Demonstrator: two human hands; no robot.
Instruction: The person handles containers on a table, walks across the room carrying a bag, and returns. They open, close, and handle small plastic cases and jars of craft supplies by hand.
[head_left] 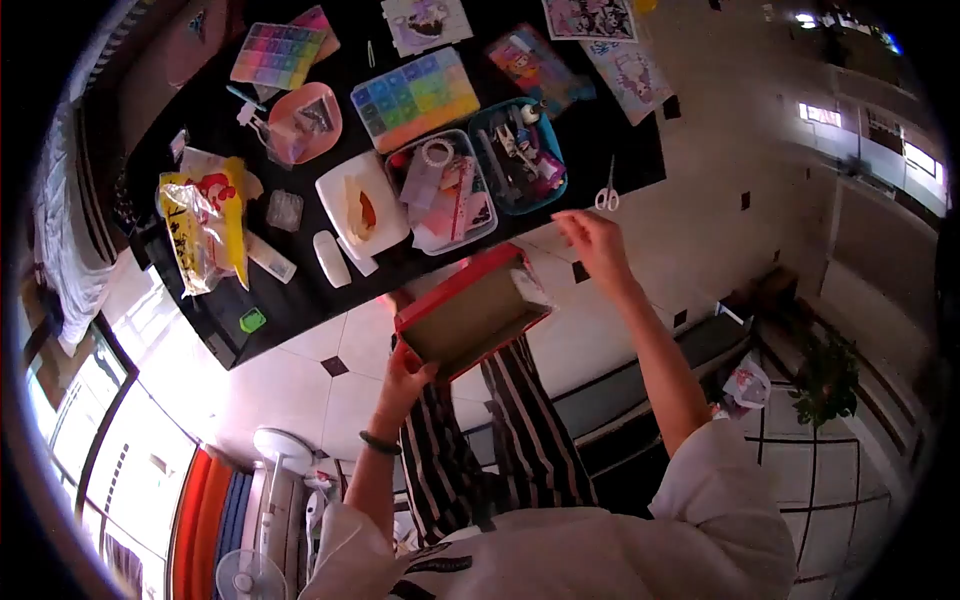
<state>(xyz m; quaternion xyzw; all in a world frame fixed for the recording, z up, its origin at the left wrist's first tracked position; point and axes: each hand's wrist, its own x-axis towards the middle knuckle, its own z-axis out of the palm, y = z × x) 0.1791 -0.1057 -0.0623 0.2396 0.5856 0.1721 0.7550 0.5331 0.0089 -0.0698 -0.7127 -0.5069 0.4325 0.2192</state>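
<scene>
A red open box with a brownish inside is tilted in front of the table's edge, above my striped trousers. My left hand grips its lower left corner, fingers wrapped round the side. Something whitish and clear lies at the box's right end. My right hand is raised to the right of the box, apart from it, close to the white-handled scissors on the table's edge. Its fingers are bent near one another; whether they hold anything is too small to tell.
The black table bears a teal basket of tools, a clear bin, a white box, bead cases, a pink tray and a yellow bag. A white fan stands lower left.
</scene>
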